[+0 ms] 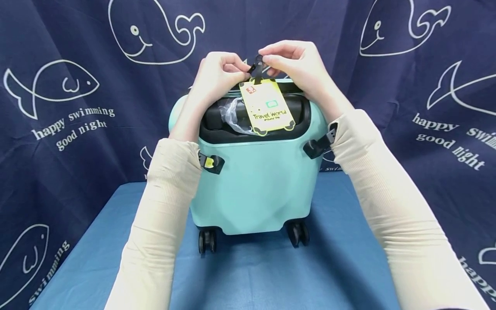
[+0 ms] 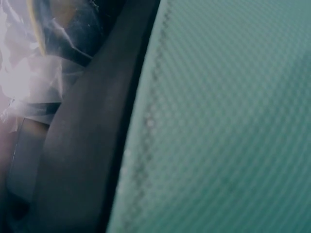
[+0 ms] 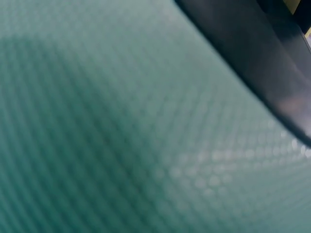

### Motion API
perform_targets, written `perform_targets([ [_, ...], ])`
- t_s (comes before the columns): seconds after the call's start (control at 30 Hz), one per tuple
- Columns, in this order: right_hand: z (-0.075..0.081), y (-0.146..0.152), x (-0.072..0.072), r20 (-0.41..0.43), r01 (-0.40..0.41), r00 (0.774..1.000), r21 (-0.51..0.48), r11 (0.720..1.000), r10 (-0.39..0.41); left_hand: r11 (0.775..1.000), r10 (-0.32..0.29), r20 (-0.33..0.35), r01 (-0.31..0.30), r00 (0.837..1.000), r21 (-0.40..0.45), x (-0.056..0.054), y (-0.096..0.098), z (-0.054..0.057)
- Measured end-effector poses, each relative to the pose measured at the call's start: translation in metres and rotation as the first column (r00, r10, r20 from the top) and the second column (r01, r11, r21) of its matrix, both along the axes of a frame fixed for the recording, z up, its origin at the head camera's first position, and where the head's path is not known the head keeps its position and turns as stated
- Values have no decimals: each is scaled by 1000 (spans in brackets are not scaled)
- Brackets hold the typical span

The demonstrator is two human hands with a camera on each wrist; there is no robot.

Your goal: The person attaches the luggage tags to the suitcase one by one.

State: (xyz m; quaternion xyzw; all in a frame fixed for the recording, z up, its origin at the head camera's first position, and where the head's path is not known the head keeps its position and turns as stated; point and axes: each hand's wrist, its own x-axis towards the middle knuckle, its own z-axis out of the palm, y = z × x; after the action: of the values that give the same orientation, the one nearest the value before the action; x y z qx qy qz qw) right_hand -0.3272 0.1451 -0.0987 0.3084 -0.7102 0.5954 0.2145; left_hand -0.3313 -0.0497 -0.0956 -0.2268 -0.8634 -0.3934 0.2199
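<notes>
A mint-green suitcase (image 1: pixel 255 185) stands upright on its wheels. At its top, a yellow luggage tag (image 1: pixel 269 103) printed "Travel World" hangs against the black recessed panel. My left hand (image 1: pixel 221 75) pinches one part of the tag's black strap (image 1: pixel 258 71) between thumb and fingers. From the other side my right hand (image 1: pixel 298 62) pinches the strap's upper end. Crumpled clear plastic (image 1: pixel 232 114) lies beside the tag, also visible as a plastic wrap (image 2: pixel 43 73) in the left wrist view. Neither wrist view shows the fingers; the suitcase's textured shell (image 3: pixel 121 121) fills most of the right one.
Black caster wheels (image 1: pixel 207 241) rest on a blue cloth-covered table (image 1: pixel 248 275). A dark blue curtain (image 1: pixel 232 26) with white whale and fish drawings hangs behind and on both sides. Black wrist devices (image 1: pixel 320 144) sit close to the suitcase front.
</notes>
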Motion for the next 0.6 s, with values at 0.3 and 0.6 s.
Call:
perform_targets([
  [0.3,-2,-1,1,-22,80,997,159,984,-77,1000,-3,25,3,1000,11,1,-1,0],
  [0.6,-2,0,0,-79,136,989,214,967,-122,996,-79,52,76,996,43,0,-3,-3],
])
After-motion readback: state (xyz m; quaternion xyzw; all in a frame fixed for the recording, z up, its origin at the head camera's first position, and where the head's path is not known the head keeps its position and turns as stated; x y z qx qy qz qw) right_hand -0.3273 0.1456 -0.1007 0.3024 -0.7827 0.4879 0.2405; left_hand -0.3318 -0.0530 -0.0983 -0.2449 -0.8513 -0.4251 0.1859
